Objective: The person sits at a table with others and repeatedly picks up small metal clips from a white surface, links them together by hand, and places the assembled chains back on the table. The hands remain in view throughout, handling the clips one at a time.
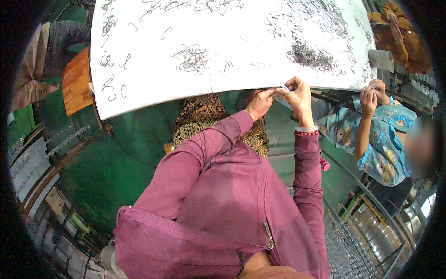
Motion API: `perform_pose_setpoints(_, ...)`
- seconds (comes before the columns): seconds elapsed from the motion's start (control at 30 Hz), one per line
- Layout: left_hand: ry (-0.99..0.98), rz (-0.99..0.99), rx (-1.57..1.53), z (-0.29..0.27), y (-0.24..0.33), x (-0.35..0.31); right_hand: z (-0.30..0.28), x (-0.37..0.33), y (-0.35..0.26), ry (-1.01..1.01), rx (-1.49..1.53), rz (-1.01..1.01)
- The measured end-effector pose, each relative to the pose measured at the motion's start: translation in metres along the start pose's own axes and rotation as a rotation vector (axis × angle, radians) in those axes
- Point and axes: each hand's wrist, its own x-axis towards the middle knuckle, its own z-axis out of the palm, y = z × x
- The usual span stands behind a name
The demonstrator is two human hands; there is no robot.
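Observation:
At the near edge of the white table point(153, 88), my left hand point(261, 103) and my right hand point(298, 97) meet, fingers closed in a pinch. Between the right fingertips a small pale piece point(284, 87) shows, too small to name. What the left fingers grip is hidden behind them. Just beyond my right hand lies a dense pile of dark, thin curved pieces point(312, 56). A looser tangle of similar dark pieces point(193, 58) is farther left on the tabletop.
More small pieces point(309, 21) spread over the far right of the table. A person in a blue patterned top point(385, 139) works at the right corner, near a translucent cup point(382, 60). Another person's sleeve point(403, 35) is beyond. A wooden stool point(76, 81) stands at the left.

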Motion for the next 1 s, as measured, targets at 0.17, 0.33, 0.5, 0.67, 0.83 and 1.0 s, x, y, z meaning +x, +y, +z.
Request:
perform_pose_setpoints(0.17, -0.030, 0.018, -0.008, -0.001, 0.000, -0.002, -0.001, 0.005, 0.002, -0.013, -0.085, -0.032)
perform_pose_setpoints(0.33, -0.040, -0.116, -0.127, 0.006, -0.016, -0.004, -0.005, 0.005, -0.016, 0.005, -0.206, -0.150)
perform_pose_setpoints(0.5, 0.013, -0.007, -0.028, 0.006, -0.002, 0.002, -0.015, 0.004, -0.006, -0.086, -0.150, -0.224)
perform_pose_setpoints(0.67, 0.012, -0.111, -0.177, -0.002, 0.030, -0.002, -0.022, -0.022, -0.002, -0.256, 0.522, -0.059)
perform_pose_setpoints(0.83, 0.003, -0.041, -0.143, -0.013, 0.044, -0.008, -0.025, -0.051, -0.013, -0.104, 0.700, -0.068)
perform_pose_setpoints(1.0, 0.037, -0.012, -0.198, -0.040, 0.089, -0.007, -0.015, -0.060, -0.009, -0.081, 0.943, -0.070)
